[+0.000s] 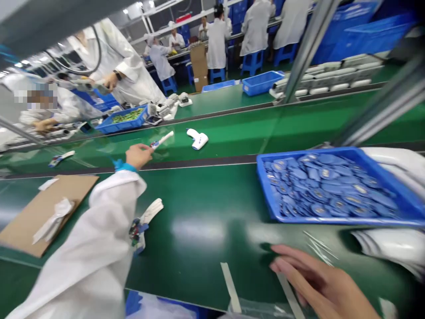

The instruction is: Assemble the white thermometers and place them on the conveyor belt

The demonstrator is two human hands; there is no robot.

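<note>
My left hand (138, 156), with a blue band at the wrist, reaches over the green belt and pinches one end of a partly assembled thermometer gun (162, 140), its white handle pointing away. To its right on the belt lies a closed white thermometer gun (199, 139). Below my left forearm, another opened thermometer gun (141, 228) with bare circuitry rests on the bench, partly behind the sleeve. My right hand (318, 283) hovers low over the bench at the front right, fingers extended and loosely bent, holding nothing I can see. Thin white sticks (320, 248) lie beside it.
A blue bin (265, 190) of blue oval parts stands at right, white shells (392, 248) near it. Cardboard (20, 226) lies left. Tape strips (229, 285) mark the front edge. A metal post (308, 48) rises beyond the belt; co-workers sit and stand across it.
</note>
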